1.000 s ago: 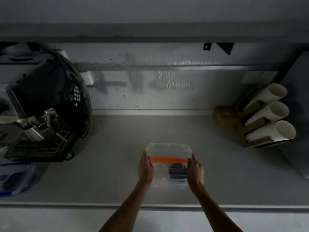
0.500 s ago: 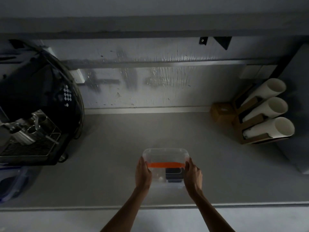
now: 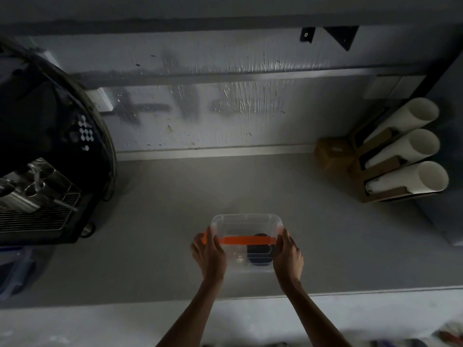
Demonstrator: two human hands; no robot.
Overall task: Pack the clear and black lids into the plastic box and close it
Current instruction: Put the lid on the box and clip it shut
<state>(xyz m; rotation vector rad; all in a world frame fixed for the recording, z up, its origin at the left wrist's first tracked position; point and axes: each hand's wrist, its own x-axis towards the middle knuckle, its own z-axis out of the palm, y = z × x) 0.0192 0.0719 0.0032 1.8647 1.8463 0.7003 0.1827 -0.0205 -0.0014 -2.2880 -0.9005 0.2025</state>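
A clear plastic box (image 3: 246, 222) with an orange handle (image 3: 246, 240) across its top stands on the grey counter near the front edge. Through its walls I see black lids (image 3: 259, 255) stacked in the right half; clear lids are hard to make out in the dim light. My left hand (image 3: 209, 255) grips the box's left side, fingers by the orange handle's end. My right hand (image 3: 288, 256) grips the right side. Whether the box's cover is fully seated cannot be told.
A black espresso machine (image 3: 50, 171) with a metal drip grate fills the left. At the back right a wooden rack (image 3: 375, 169) holds three white cup stacks beside a small brown box (image 3: 332, 152). A blue-clipped container (image 3: 12, 271) lies at the far left.
Both hands have stayed on the box's sides. The orange handle's left end now shows beside my left fingers. The camera has tilted slightly, shifting the scene left and down.
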